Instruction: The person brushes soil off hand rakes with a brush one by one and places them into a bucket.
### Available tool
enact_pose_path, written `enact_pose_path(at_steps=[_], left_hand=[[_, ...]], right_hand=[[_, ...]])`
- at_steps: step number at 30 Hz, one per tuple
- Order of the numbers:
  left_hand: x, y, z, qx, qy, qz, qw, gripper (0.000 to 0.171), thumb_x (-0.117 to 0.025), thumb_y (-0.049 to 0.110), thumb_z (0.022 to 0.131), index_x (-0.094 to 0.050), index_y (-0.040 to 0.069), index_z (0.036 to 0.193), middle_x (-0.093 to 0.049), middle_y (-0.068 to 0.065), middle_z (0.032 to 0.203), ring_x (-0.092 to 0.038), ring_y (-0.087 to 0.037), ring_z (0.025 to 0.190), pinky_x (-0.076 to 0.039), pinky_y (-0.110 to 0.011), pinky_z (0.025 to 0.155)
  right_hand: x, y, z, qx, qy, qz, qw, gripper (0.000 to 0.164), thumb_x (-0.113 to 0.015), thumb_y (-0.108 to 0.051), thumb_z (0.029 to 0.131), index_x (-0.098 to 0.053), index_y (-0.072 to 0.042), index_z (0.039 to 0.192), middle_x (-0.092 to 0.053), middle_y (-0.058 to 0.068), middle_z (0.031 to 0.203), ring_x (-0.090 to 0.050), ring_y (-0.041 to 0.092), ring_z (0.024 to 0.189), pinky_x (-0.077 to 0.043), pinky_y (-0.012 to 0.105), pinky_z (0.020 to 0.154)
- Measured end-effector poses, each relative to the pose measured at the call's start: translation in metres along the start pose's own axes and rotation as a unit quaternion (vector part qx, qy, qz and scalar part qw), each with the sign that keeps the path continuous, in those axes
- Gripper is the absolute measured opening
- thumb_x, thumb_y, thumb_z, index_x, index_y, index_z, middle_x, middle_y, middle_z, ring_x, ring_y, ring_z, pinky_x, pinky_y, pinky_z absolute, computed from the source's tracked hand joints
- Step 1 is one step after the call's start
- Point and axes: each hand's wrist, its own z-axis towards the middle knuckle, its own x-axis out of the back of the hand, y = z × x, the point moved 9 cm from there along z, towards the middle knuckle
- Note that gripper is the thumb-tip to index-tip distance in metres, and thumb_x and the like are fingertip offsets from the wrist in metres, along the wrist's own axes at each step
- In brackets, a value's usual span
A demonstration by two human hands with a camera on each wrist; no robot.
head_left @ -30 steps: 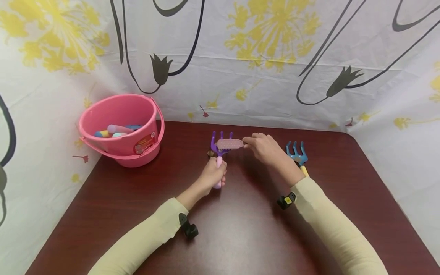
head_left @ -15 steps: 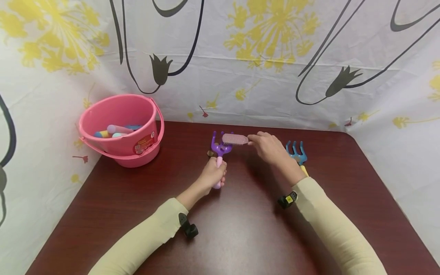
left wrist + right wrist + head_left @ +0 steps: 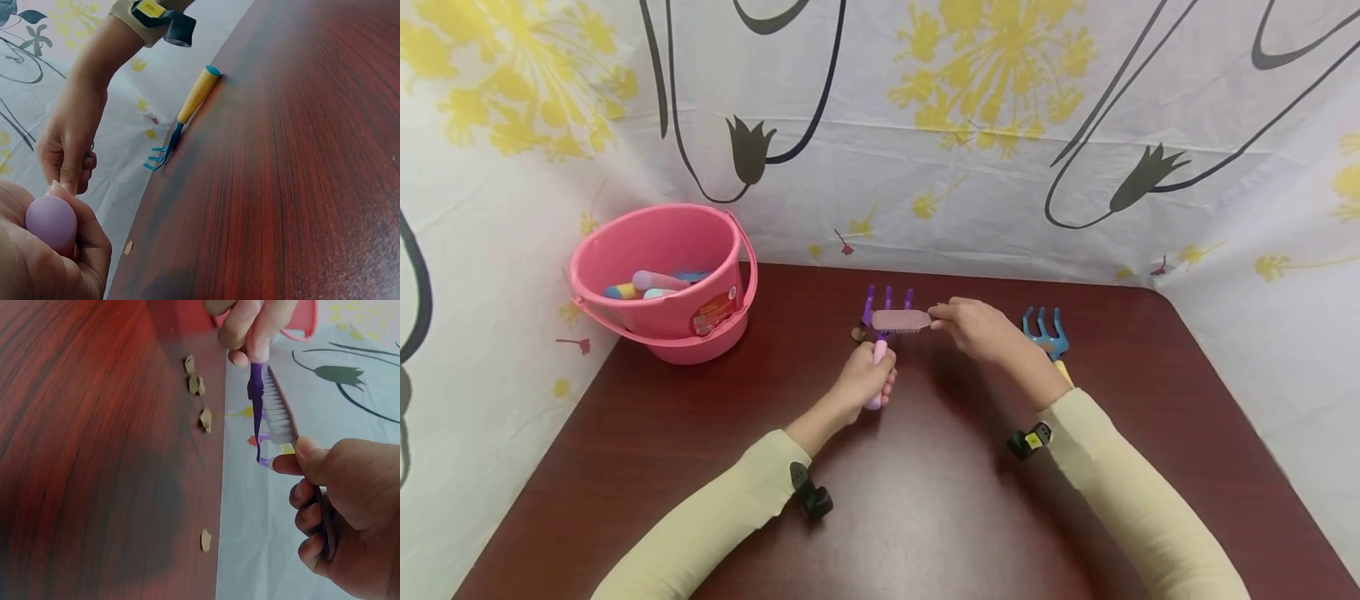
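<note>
In the head view, my left hand (image 3: 862,377) grips the lilac handle of a purple hand rake (image 3: 869,302), its tines pointing to the back wall. The round handle end (image 3: 51,222) fills my fist in the left wrist view. My right hand (image 3: 973,327) holds a small pink-backed brush (image 3: 901,320) by its handle, thumb along it. Brush and rake cross near the base of the tines. Seen from the right wrist, the white bristles (image 3: 277,415) lie against the purple rake head (image 3: 255,390). The brush covers part of the rake head in the head view.
A pink bucket (image 3: 715,329) with several handled tools inside stands at the back left. A blue rake (image 3: 1048,340) with a yellow handle lies right of my hands. Several tan, leaf-like bits (image 3: 206,420) are scattered on the table (image 3: 94,425) near its back edge.
The brush first shifted back and to the right over the tines, then returned left and toward me onto the rake head. My left hand and the rake have stayed nearly still.
</note>
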Motion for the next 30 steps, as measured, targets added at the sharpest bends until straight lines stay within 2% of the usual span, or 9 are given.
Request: enact_pose_path(at_steps=[4,13,20,27,30], left_hand=[[0.000,-0.002,0.000,0.013,0.000,0.002,0.9999,0.026,-0.049,0.008,0.105,-0.049,-0.013,0.122,-0.051,-0.004,0.068,-0.045,-0.008,0.046,-0.043,-0.021,0.040],[0.000,-0.003,0.001,0.015,0.000,-0.005,0.9999,0.014,-0.049,0.008,0.105,-0.051,-0.005,0.109,-0.049,-0.005,0.069,-0.044,-0.008,0.046,-0.042,-0.020,0.039],[-0.002,-0.002,0.000,0.017,-0.007,-0.005,0.9998,0.025,-0.049,0.007,0.104,-0.048,-0.013,0.121,-0.049,-0.007,0.072,-0.044,-0.008,0.046,-0.041,-0.020,0.039],[0.001,-0.002,0.001,0.015,-0.005,0.000,0.9999,0.027,-0.048,0.007,0.104,-0.047,-0.013,0.121,-0.048,-0.007,0.073,-0.044,-0.008,0.047,-0.042,-0.021,0.039],[0.002,-0.002,0.001,0.013,-0.004,0.002,0.9999,0.024,-0.048,0.007,0.104,-0.047,-0.012,0.119,-0.048,-0.008,0.074,-0.044,-0.008,0.047,-0.042,-0.021,0.040]], right_hand=[[-0.002,0.004,0.000,-0.005,0.007,-0.025,1.000,0.025,-0.065,-0.015,0.101,-0.071,-0.003,0.122,-0.056,0.005,0.081,-0.050,0.021,0.068,-0.045,0.037,0.060],[-0.002,0.013,-0.003,-0.012,0.036,-0.027,0.999,0.020,-0.063,-0.013,0.102,-0.070,-0.004,0.118,-0.055,0.007,0.082,-0.050,0.024,0.072,-0.046,0.039,0.060],[0.000,0.025,-0.007,-0.014,0.076,-0.035,0.996,0.010,-0.063,-0.014,0.102,-0.067,-0.005,0.104,-0.054,0.008,0.079,-0.053,0.028,0.077,-0.048,0.045,0.062],[0.004,0.041,-0.014,-0.078,0.080,0.009,0.994,0.026,-0.060,-0.016,0.104,-0.067,-0.001,0.123,-0.062,0.013,0.095,-0.061,0.032,0.081,-0.051,0.050,0.067],[0.005,0.035,-0.013,-0.079,0.078,0.030,0.993,0.028,-0.059,-0.018,0.105,-0.067,-0.001,0.125,-0.065,0.014,0.101,-0.064,0.032,0.086,-0.052,0.051,0.071]])
